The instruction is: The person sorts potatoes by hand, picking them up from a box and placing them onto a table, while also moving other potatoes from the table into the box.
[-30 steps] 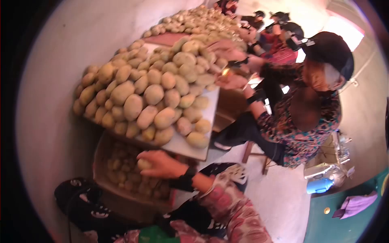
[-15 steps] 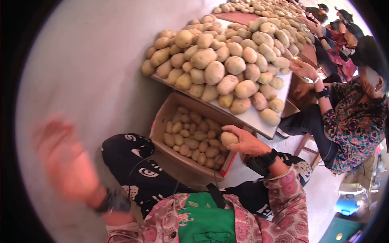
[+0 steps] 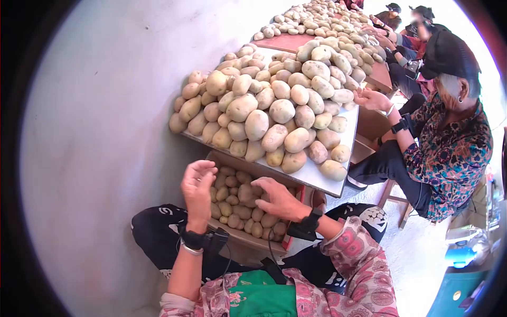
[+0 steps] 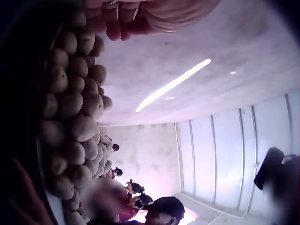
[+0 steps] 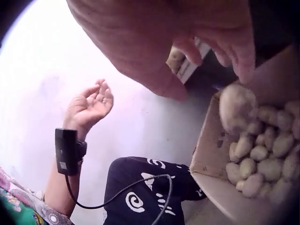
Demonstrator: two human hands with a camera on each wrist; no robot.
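Note:
Over the cardboard box (image 3: 240,241) of potatoes, my right hand (image 3: 280,199) has its fingers spread and holds nothing. A single potato (image 5: 238,108) hangs free of the fingertips in the right wrist view, above the potatoes in the box; the same potato (image 3: 246,193) shows left of that hand in the head view. My left hand (image 3: 198,195) is raised at the box's left side, palm inward, fingers loosely bent and empty. A large heap of potatoes (image 3: 257,124) covers the white tabletop (image 3: 312,177) just beyond the box.
A person in a patterned shirt (image 3: 449,153) sits at the table's right side, one hand at the heap. More people and potatoes line the far end. A pale wall (image 3: 100,132) stands left. A blue container (image 3: 460,257) is at the right.
The left hand has come in from the far left to the box. The right hand has moved left over the box and let go of the potato it held.

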